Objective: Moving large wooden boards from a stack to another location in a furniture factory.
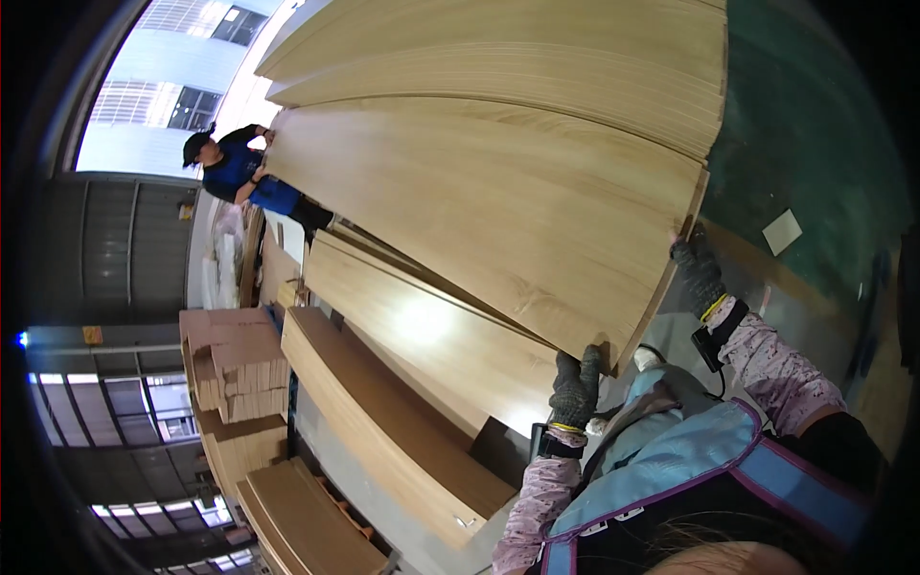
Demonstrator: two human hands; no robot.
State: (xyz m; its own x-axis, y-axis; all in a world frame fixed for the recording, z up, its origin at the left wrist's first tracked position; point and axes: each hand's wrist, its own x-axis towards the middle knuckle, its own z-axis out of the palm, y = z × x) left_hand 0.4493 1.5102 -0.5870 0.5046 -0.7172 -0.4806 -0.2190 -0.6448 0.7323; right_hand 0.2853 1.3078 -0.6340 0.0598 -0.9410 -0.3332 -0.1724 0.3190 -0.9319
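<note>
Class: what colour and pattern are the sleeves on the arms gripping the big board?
Pale pink with small dark red speckles, best seen in the head view on the right sleeve.

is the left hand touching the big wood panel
Touching. The head view shows the gloved left hand gripping the near end edge of the large wood panel, fingers wrapped over it.
</note>
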